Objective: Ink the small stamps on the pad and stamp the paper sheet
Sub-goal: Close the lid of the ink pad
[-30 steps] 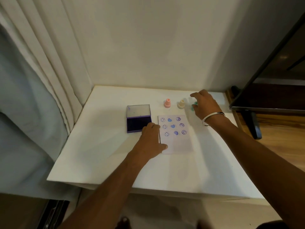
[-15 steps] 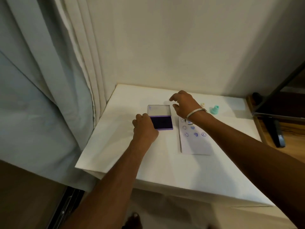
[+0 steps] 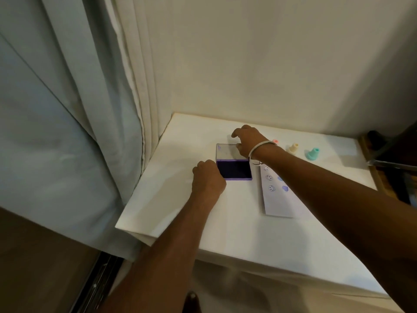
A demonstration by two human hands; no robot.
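Observation:
The purple ink pad [image 3: 234,169] lies open on the white table, its clear lid [image 3: 224,151] flat behind it. My left hand [image 3: 207,178] has curled fingers against the pad's left edge and steadies it. My right hand [image 3: 247,141] reaches over the pad and grips the lid at its far right corner, thumb on the lid. The paper sheet [image 3: 276,201] lies right of the pad with several purple smileys and hearts printed on it, partly under my right forearm. Three small stamps stand behind it: pink [image 3: 275,141], mostly hidden by my wrist, cream [image 3: 293,148] and teal [image 3: 312,153].
The white table [image 3: 180,211] fits into a corner, with a wall behind and pale curtains [image 3: 67,132] hanging along its left edge. Dark furniture [image 3: 392,154] stands past the table's right end. The near edge drops to the floor.
My right hand left the teal stamp and crossed left to the pad's lid. My left hand went from the paper to the pad's left edge. The view swung left.

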